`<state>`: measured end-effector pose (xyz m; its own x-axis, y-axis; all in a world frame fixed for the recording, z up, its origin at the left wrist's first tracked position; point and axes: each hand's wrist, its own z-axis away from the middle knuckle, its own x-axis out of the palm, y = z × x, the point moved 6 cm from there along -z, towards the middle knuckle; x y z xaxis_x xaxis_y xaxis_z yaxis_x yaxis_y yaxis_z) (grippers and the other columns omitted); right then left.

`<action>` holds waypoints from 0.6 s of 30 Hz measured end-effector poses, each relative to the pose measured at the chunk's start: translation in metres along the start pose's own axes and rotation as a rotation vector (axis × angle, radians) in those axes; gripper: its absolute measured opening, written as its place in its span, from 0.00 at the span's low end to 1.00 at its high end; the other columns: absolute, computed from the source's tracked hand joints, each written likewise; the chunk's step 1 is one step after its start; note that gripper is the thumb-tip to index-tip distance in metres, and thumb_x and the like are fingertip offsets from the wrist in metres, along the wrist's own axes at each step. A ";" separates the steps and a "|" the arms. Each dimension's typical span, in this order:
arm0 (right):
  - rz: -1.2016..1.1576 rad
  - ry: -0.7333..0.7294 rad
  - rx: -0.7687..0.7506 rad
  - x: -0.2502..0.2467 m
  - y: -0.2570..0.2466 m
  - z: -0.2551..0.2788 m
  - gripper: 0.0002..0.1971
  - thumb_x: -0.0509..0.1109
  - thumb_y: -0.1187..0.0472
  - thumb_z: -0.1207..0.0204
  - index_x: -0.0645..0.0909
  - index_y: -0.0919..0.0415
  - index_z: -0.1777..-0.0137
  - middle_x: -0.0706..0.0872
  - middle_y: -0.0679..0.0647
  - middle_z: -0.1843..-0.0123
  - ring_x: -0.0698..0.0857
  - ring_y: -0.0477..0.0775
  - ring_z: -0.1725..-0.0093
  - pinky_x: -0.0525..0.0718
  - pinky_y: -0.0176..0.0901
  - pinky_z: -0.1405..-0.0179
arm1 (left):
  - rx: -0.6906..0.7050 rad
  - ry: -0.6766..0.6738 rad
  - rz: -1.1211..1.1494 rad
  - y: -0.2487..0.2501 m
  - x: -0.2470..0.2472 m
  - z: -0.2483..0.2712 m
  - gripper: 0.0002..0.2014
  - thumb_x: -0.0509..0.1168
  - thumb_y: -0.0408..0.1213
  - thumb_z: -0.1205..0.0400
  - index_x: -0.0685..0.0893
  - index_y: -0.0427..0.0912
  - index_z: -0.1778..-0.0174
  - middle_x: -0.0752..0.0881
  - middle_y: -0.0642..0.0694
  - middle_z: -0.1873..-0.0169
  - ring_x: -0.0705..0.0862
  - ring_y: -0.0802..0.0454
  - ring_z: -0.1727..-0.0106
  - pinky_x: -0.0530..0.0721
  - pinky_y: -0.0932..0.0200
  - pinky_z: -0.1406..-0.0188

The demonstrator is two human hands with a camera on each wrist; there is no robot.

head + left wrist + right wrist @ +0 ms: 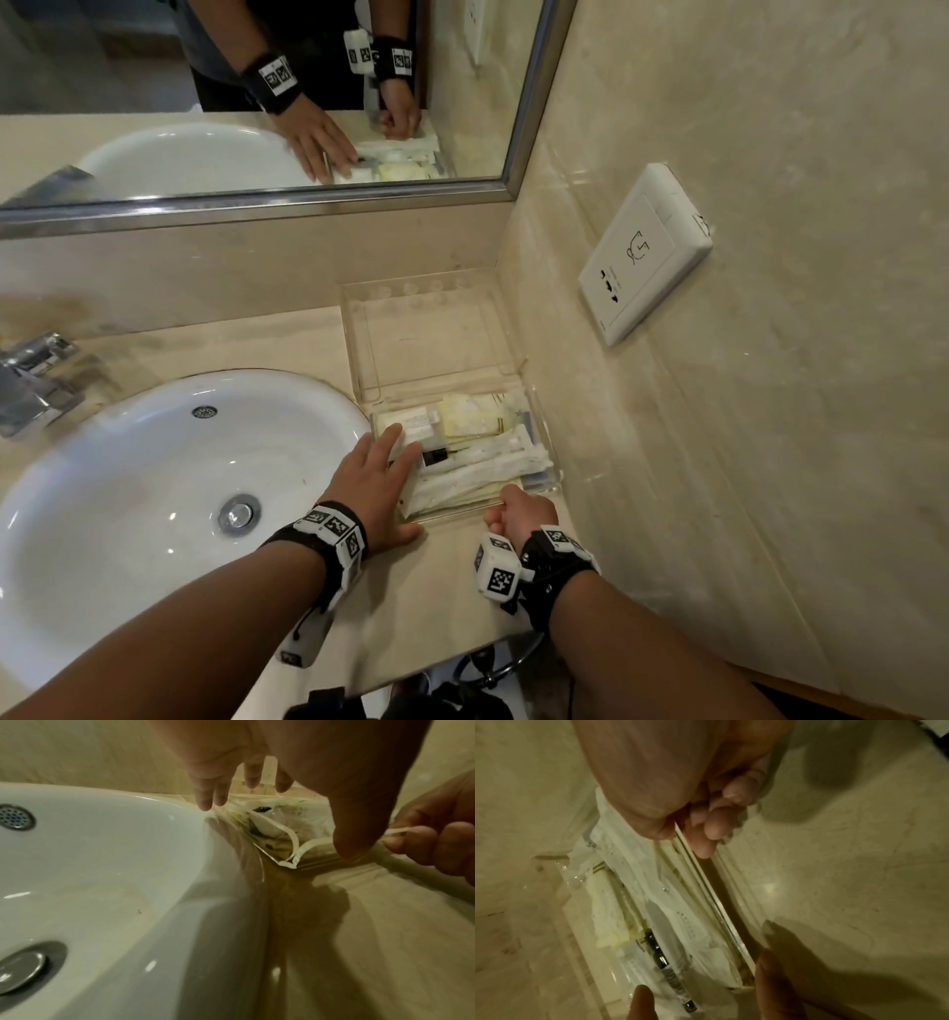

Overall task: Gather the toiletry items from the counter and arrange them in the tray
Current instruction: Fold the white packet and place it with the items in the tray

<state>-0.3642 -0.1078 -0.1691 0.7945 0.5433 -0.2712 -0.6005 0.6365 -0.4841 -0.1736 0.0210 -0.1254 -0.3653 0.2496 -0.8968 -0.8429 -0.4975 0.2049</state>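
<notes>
Hands at work on a hotel bathroom counter (441, 591), final tidying of a clear plastic tray (552, 462) beside the sink (154, 462). Nearest, at the tray's front edge: right hand (524, 514) curled tight, thumb and fingertips pinching the thin clear wall, or possibly a packet edge against it; hard to tell which. Just left of that, at the tray's sink-side corner: left hand (380, 483) flat, fingers straight and spread, tips resting on the wrapped packets (482, 465), gripping nothing. Inside the tray's near compartment: white sachets, long wrapped sticks, a small dark-capped item (436, 455), all overlapping. Beyond, the tray's far compartment bare, pushed into the wall corner. No loose packets visible on the counter around the tray. Judged step: gathering apparently done, arranging under way. Next move likely calls for steadying the tray while squaring the packets flat, gently, since thin wrappers slide and crumple.
</notes>
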 end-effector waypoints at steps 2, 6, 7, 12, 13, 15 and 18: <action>0.003 -0.004 -0.004 0.002 -0.007 -0.002 0.19 0.64 0.57 0.24 0.88 0.66 0.70 0.89 0.58 0.71 0.79 0.56 0.70 0.79 0.48 0.62 | -0.005 0.003 0.001 -0.002 -0.002 -0.004 0.56 0.67 0.71 0.32 0.45 0.55 0.15 0.42 0.45 0.14 0.46 0.35 0.15 0.52 0.45 0.16; 0.005 -0.014 -0.012 0.005 -0.020 -0.006 0.19 0.64 0.58 0.24 0.86 0.66 0.71 0.88 0.58 0.71 0.78 0.55 0.74 0.80 0.47 0.64 | -0.005 0.019 -0.017 -0.006 -0.003 -0.012 0.55 0.67 0.71 0.33 0.46 0.55 0.15 0.43 0.45 0.14 0.48 0.33 0.15 0.56 0.44 0.16; 0.004 -0.015 -0.016 0.006 -0.022 -0.007 0.19 0.64 0.58 0.24 0.86 0.67 0.71 0.88 0.58 0.71 0.78 0.56 0.74 0.80 0.47 0.64 | -0.007 0.019 -0.021 -0.007 -0.002 -0.015 0.55 0.66 0.72 0.33 0.46 0.55 0.16 0.43 0.45 0.15 0.48 0.33 0.16 0.56 0.44 0.16; 0.019 -0.005 -0.020 0.010 -0.027 -0.013 0.20 0.64 0.57 0.24 0.87 0.65 0.73 0.86 0.57 0.74 0.79 0.57 0.73 0.80 0.48 0.63 | -0.005 0.018 -0.026 -0.011 -0.002 -0.021 0.54 0.66 0.71 0.33 0.46 0.55 0.16 0.44 0.45 0.15 0.49 0.33 0.16 0.59 0.42 0.17; 0.018 -0.004 -0.019 0.011 -0.029 -0.013 0.20 0.64 0.57 0.24 0.87 0.66 0.73 0.86 0.57 0.74 0.78 0.56 0.74 0.80 0.47 0.63 | -0.004 0.018 -0.023 -0.012 -0.004 -0.022 0.54 0.66 0.70 0.32 0.47 0.55 0.16 0.44 0.45 0.15 0.50 0.33 0.16 0.59 0.42 0.17; 0.011 -0.008 -0.010 0.013 -0.031 -0.015 0.19 0.64 0.58 0.23 0.86 0.66 0.70 0.87 0.56 0.74 0.78 0.55 0.75 0.79 0.46 0.64 | 0.000 0.020 -0.028 -0.013 -0.008 -0.023 0.53 0.67 0.67 0.31 0.47 0.54 0.16 0.44 0.44 0.15 0.50 0.33 0.16 0.59 0.44 0.17; -0.006 -0.010 -0.001 0.017 -0.031 -0.015 0.19 0.64 0.57 0.22 0.86 0.66 0.70 0.87 0.55 0.74 0.78 0.54 0.75 0.78 0.46 0.64 | 0.009 0.027 -0.028 -0.014 -0.012 -0.025 0.52 0.67 0.66 0.31 0.48 0.54 0.16 0.45 0.44 0.15 0.50 0.33 0.16 0.59 0.44 0.17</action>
<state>-0.3303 -0.1266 -0.1713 0.7969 0.5451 -0.2603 -0.5959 0.6389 -0.4866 -0.1471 0.0042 -0.1276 -0.3313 0.2408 -0.9123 -0.8560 -0.4834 0.1832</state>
